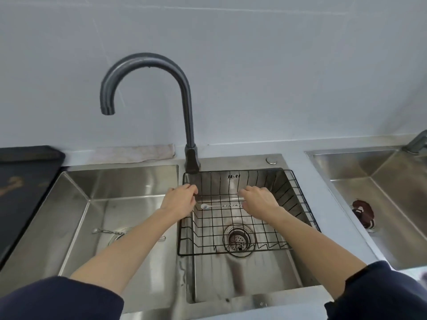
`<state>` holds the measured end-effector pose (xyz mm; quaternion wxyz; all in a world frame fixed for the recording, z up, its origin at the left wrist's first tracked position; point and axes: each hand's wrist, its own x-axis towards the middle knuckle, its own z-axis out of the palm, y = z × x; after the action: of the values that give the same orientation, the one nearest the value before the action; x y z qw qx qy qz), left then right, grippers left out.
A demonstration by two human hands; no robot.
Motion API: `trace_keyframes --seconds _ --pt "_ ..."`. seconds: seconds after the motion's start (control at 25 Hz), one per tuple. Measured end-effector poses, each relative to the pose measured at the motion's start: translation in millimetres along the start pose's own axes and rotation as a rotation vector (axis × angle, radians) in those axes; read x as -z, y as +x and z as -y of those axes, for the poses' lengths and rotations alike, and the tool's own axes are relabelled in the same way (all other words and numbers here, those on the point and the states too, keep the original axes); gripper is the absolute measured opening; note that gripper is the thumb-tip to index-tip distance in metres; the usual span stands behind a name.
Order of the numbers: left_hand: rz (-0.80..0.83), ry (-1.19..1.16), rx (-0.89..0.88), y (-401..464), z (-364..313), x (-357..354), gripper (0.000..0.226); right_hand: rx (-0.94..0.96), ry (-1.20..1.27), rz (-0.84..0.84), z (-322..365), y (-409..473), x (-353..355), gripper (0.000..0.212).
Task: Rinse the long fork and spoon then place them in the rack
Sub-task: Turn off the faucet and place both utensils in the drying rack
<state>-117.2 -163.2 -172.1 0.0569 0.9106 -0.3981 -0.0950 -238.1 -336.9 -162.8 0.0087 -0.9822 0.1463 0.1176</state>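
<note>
A long spoon (215, 206) with a white bowl and a twisted handle lies across the floor of the black wire rack (302, 192) in the right basin. My right hand (258, 200) is over the rack, and its thumb and curled fingers meet the end of the spoon's handle. My left hand (179, 199) hangs over the rack's left rim with fingers loosely curled and nothing seen in it. The long fork (108, 231), also with a twisted handle, lies on the bottom of the left basin (76, 204) beside its drain.
A dark gooseneck faucet (189, 125) rises between the basins, its spout over the left one; no water runs. A folded cloth (136, 153) lies behind the sink. A black mat (20, 181) is at the left. A second sink (381, 181) at the right holds a dark scrubber (362, 212).
</note>
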Motion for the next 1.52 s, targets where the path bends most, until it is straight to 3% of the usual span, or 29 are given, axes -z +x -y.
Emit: trace_keyframes --seconds 0.64,1.12,1.52 --pt "0.062 0.041 0.117 -103 138 24 0.039 0.071 0.051 -0.055 165 0 18 0.037" --pt "0.235 0.030 0.155 -110 234 -9 0.056 0.122 0.063 0.158 258 58 -30 0.055" --pt "0.456 -0.023 0.151 -77 265 -76 0.059 0.060 0.143 0.336 274 100 -92 0.044"
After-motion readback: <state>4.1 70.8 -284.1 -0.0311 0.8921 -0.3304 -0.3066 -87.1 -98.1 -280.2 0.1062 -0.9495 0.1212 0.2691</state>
